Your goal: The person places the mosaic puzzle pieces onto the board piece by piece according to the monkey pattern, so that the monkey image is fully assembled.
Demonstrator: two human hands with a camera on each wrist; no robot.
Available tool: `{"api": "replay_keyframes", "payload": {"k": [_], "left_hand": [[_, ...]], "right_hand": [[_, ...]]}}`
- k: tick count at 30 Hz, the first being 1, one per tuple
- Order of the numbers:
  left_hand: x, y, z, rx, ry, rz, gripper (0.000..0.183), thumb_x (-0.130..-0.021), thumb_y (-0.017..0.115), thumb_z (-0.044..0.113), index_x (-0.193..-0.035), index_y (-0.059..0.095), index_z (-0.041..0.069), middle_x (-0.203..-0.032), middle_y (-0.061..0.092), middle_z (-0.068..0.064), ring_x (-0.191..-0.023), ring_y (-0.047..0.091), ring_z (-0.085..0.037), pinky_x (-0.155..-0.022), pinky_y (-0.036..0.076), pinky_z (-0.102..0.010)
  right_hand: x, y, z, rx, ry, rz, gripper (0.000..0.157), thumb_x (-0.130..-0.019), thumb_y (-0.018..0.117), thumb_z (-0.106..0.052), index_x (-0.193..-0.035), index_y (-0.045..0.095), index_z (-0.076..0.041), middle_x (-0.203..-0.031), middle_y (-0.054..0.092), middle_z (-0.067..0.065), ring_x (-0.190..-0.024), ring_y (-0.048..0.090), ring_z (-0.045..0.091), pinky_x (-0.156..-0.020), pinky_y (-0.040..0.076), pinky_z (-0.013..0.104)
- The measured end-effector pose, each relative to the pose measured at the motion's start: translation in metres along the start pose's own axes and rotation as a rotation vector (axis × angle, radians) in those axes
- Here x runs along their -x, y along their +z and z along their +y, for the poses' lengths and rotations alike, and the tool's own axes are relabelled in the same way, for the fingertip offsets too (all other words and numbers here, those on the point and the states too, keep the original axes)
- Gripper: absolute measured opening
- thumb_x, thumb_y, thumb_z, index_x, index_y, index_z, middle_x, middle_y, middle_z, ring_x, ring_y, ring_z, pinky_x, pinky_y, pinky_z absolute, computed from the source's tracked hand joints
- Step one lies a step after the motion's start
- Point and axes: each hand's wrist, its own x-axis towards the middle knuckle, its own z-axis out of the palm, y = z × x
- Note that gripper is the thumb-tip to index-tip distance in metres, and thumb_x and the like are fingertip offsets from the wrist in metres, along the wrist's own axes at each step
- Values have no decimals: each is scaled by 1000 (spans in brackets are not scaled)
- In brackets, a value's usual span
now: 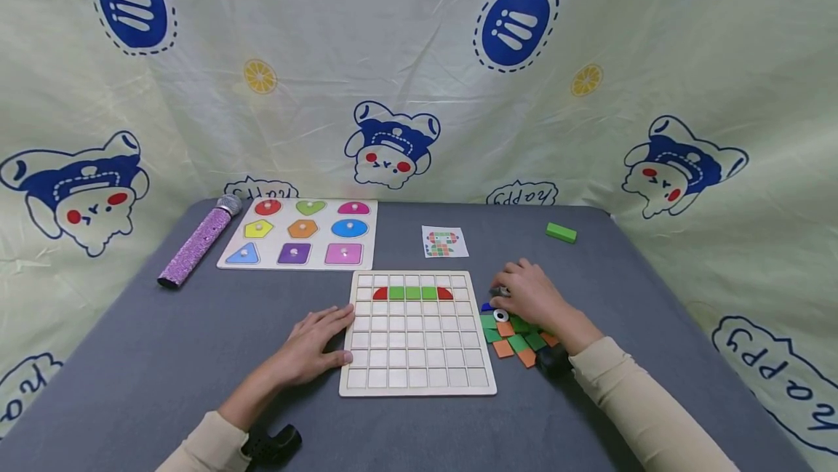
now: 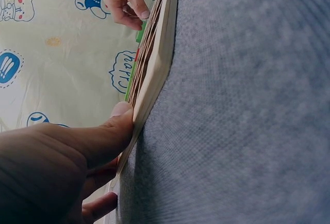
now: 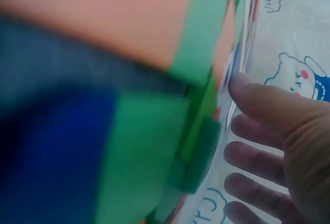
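A pale square grid board [image 1: 417, 341] lies in front of me. Its second row holds red curved tiles [image 1: 380, 294] at both ends and green square tiles [image 1: 412, 293] between them. My left hand [image 1: 314, 348] touches the board's left edge with thumb and fingers spread along it. On the other side, my right hand [image 1: 533, 297] is over a loose heap of green and orange tiles [image 1: 517, 343]. Its thumb and fingers are apart in the right wrist view. A small dark thing [image 1: 500, 291] is partly hidden under the fingers. Beside the thumb lies a white ring-shaped piece [image 1: 500, 316].
Behind the board lie a shape puzzle board [image 1: 327, 246] and a small printed picture card [image 1: 445, 242]. A glittery purple microphone [image 1: 199, 245] rests at the back left. One green block [image 1: 561, 233] is at the back right. A printed curtain [image 1: 419, 36] hangs behind the grey table.
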Motion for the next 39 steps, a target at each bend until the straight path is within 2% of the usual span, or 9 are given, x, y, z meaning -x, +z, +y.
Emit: {"api": "replay_keyframes", "payload": {"k": [5,10,19,26,35,39], "left_hand": [[0,0,0,3,-3,-6,66,-87,67,27,-143,40,4,-152,36,-10,-141,28,-38,-108,15,-66],[0,1,0,2,1,-3,66,-87,67,26,-143,40,4,-152,36,-11,-141,28,-38,-108,16,-65],[0,0,-1,-4,-5,0,66,-87,66,27,-143,40,4,-152,36,-10,-141,28,-38,-109,16,-65],[1,0,-1,0,-3,1,65,-87,66,27,-143,40,4,-152,36,-11,-141,28,-38,-109,15,-65],[0,-1,1,0,-6,3,65,-87,66,26,-143,40,4,-152,36,-10,-141,27,-38,-109,15,-65],[0,-1,1,-3,-7,0,65,-87,66,26,-143,40,4,-152,36,-10,-141,27,-37,-109,15,-64]], "right_hand": [[-4,2,6,38,8,13,25,-80,74,-37,-95,72,-16,-94,63,4,-82,48,21,-70,40,39],[-4,1,5,13,9,26,22,-81,73,-35,-92,73,-17,-91,62,3,-79,45,19,-68,37,36],[0,-6,-4,-57,41,-92,19,-80,73,-36,-85,74,-18,-84,58,-1,-76,42,17,-66,33,32],[3,-6,-9,-39,79,-111,23,-79,74,-39,-84,74,-17,-82,56,-2,-75,40,17,-65,32,31],[1,-9,-13,5,110,-150,15,-80,72,-32,-83,75,-17,-84,60,1,-76,42,20,-64,33,33],[1,-11,-15,14,128,-167,17,-80,72,-33,-82,75,-17,-86,60,1,-78,43,21,-65,33,34]]}}
